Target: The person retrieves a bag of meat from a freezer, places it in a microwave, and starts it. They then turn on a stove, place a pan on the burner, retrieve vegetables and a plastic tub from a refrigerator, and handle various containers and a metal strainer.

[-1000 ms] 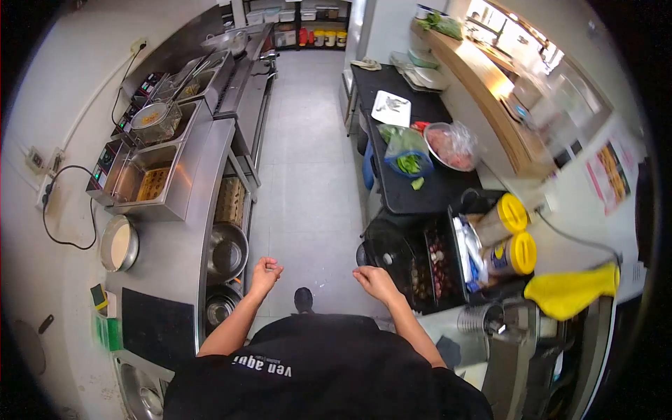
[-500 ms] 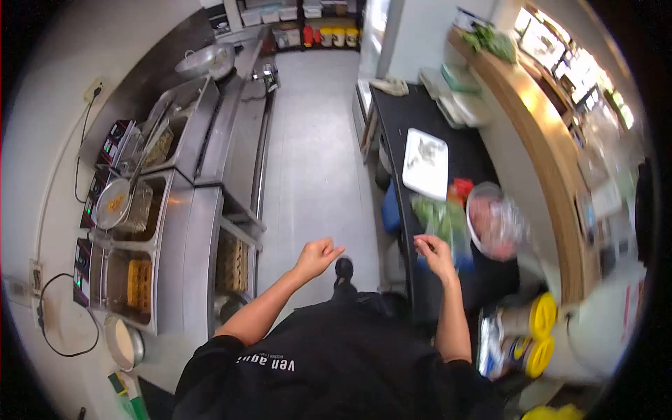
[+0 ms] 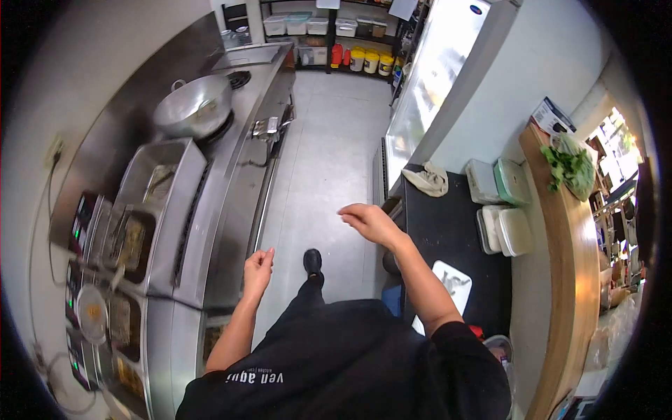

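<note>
A commercial-style kitchen. Left of the left hand point(image 3: 258, 274) stand steel fryers point(image 3: 180, 182) with wire baskets point(image 3: 131, 241); farther ahead on that side, a wide metal pan point(image 3: 194, 112) sits on a stove. Shelves point(image 3: 315, 69) of tubs point(image 3: 276, 26) lie well beyond. Past the right hand point(image 3: 371, 224) is an upright cabinet point(image 3: 434, 77), perhaps a fridge, blurred by glare.

Left of the left hand point(image 3: 257, 271) stood fryers point(image 3: 178, 183), with a pan point(image 3: 180, 124) farther ahead. Right of the right hand point(image 3: 372, 224), a cloth point(image 3: 428, 180) and containers point(image 3: 481, 185) lay on the table point(image 3: 444, 227); a tray point(image 3: 463, 294), partly hidden by the right arm point(image 3: 428, 287), apparently did too.
</note>
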Demonstrator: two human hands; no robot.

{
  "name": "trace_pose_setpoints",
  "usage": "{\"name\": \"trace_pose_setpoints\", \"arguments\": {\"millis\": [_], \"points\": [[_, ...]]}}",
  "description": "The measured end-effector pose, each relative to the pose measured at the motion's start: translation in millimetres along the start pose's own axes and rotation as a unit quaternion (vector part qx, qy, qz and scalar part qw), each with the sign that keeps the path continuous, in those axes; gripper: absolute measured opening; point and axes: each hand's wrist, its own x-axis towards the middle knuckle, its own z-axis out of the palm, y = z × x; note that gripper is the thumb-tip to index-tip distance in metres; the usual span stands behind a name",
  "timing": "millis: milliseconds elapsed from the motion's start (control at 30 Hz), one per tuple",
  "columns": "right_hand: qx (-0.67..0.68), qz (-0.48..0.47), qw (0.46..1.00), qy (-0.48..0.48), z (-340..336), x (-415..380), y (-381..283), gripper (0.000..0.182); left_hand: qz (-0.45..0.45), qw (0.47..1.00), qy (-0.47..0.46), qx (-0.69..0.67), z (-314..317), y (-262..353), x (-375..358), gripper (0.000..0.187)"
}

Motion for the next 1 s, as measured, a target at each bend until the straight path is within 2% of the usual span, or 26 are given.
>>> {"name": "trace_pose_setpoints", "arguments": {"millis": [33,133,200,267,300,333,400,467,500,567,633,667,700,733,800,833,867,933,967,1000], "points": [[-0.058,-0.059,0.996,-0.038,-8,31,8,0.026,0.010,1.000,-0.018,-0.023,17,6,38,0.034],[-0.059,-0.028,0.997,-0.042,-42,102,51,0.026,0.017,0.997,-0.071,-0.028,74,50,166,0.024],[-0.109,0.005,0.994,-0.033,-81,136,85,0.026,0.122,0.987,-0.095,-0.052,120,91,251,0.029],[-0.134,0.035,0.990,-0.028,-125,159,119,0.026,0.172,0.971,-0.150,-0.066,165,157,316,0.034],[-0.098,0.084,0.991,0.018,-149,168,124,0.025,0.200,0.960,-0.171,-0.093,190,180,352,0.034],[-0.104,0.078,0.989,0.064,-170,177,138,0.025,0.248,0.948,-0.186,-0.076,216,207,384,0.032],[-0.052,0.148,0.977,0.148,-209,199,151,0.025,0.347,0.914,-0.206,-0.037,270,271,444,0.029],[0.057,0.196,0.954,0.219,-238,225,176,0.026,0.453,0.867,-0.208,-0.011,329,341,492,0.027],[0.096,0.188,0.948,0.236,-251,240,192,0.027,0.509,0.837,-0.201,-0.007,358,377,512,0.027],[0.152,0.173,0.941,0.249,-279,278,220,0.026,0.566,0.794,-0.218,-0.041,422,436,553,0.032],[0.184,0.160,0.935,0.258,-312,324,249,0.025,0.573,0.779,-0.245,-0.070,486,478,589,0.035],[0.149,0.177,0.933,0.277,-329,352,258,0.024,0.569,0.772,-0.267,-0.095,516,502,609,0.038],[0.119,0.169,0.933,0.294,-347,379,264,0.024,0.555,0.768,-0.311,-0.077,544,520,631,0.050],[0.095,0.165,0.931,0.310,-361,408,267,0.023,0.559,0.759,-0.326,-0.077,573,532,653,0.050],[0.091,0.139,0.941,0.296,-393,462,269,0.024,0.501,0.802,-0.313,-0.090,631,552,695,0.067],[0.074,0.121,0.946,0.291,-408,486,275,0.022,0.466,0.816,-0.338,-0.047,654,562,716,0.080],[0.073,0.134,0.940,0.304,-422,506,276,0.022,0.467,0.822,-0.323,-0.044,669,569,728,0.085],[-0.131,0.046,0.941,0.310,-450,542,278,0.018,0.460,0.804,-0.367,-0.085,712,569,761,0.078],[-0.134,0.061,0.935,0.324,-457,556,283,0.018,0.460,0.794,-0.387,-0.089,713,578,764,0.078],[-0.146,0.047,0.914,0.376,-466,571,290,0.016,0.410,0.763,-0.488,-0.109,710,582,769,0.070]]}}
